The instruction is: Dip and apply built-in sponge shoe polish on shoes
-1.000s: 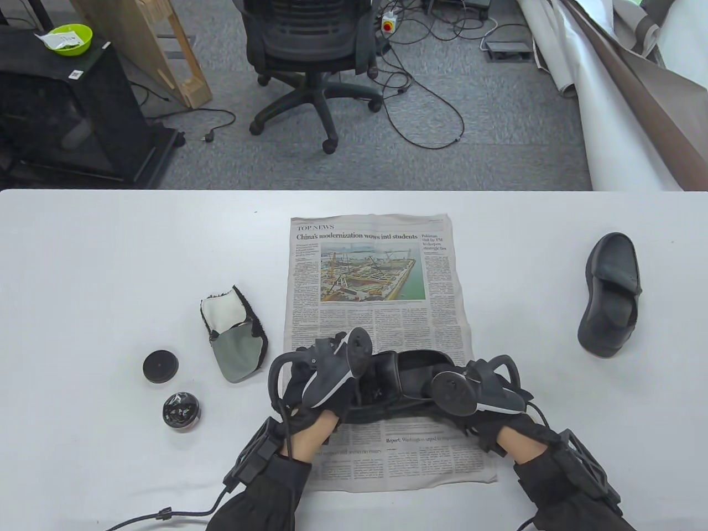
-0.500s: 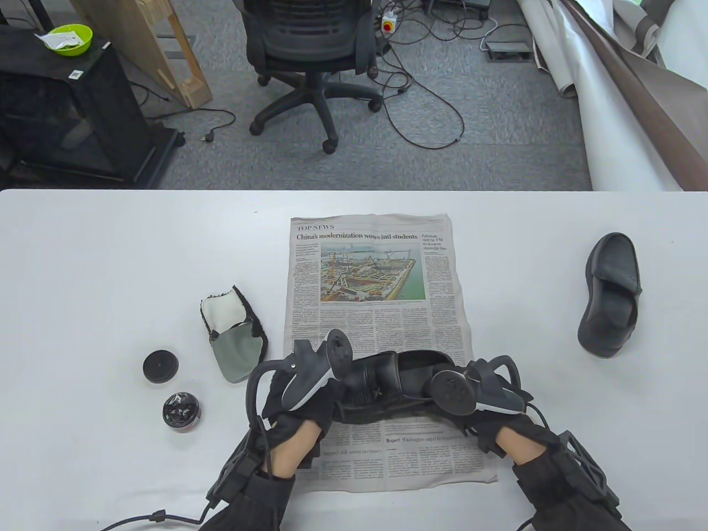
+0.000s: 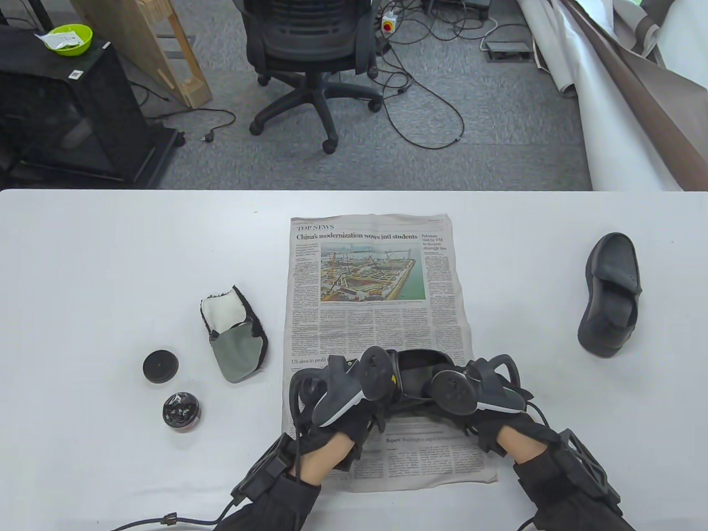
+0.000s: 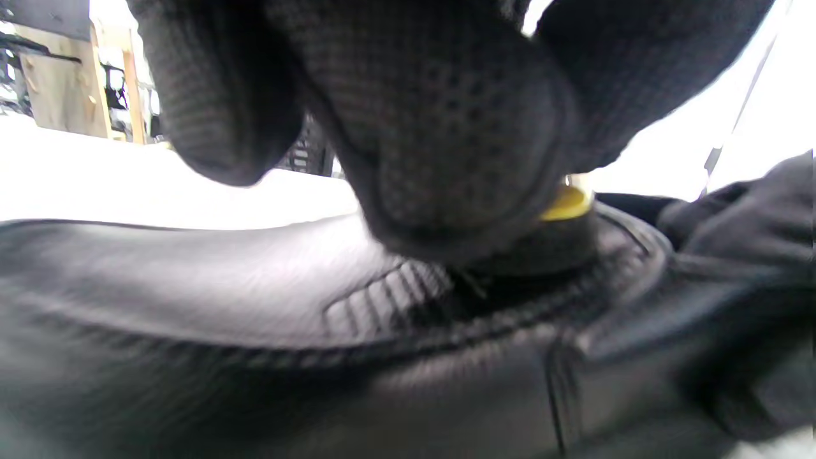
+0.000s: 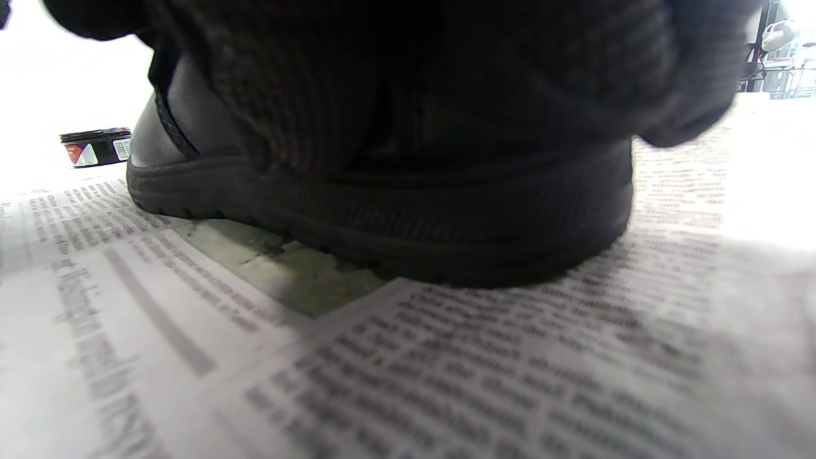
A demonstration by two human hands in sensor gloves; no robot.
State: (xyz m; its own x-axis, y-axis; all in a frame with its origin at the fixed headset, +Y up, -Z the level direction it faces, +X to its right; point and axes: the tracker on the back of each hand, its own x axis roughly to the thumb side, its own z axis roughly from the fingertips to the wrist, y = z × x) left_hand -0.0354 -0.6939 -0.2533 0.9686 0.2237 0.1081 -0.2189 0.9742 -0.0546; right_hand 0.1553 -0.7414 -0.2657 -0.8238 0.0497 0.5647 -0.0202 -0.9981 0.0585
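Note:
A black shoe (image 3: 423,360) lies across the newspaper (image 3: 376,265) near the table's front edge. My left hand (image 3: 369,414) grips a sponge applicator with a yellow collar (image 3: 394,380) and presses it on the shoe's upper. In the left wrist view the fingers (image 4: 446,127) hold the yellow-collared sponge (image 4: 566,205) against the stitched seam of the shoe (image 4: 255,287). My right hand (image 3: 477,412) grips the shoe's heel end; in the right wrist view its fingers (image 5: 414,83) wrap over the shoe above the sole (image 5: 408,223). The open polish tin (image 3: 181,410) stands at the left.
The tin's lid (image 3: 160,366) lies beside the tin. A grey and white polishing mitt (image 3: 235,334) lies left of the newspaper. A second black shoe (image 3: 611,293) lies at the far right. An office chair (image 3: 310,44) stands beyond the table.
My left hand slid left along the shoe, then back right; it now sits over the upper near the opening. The right hand and shoe have stayed put.

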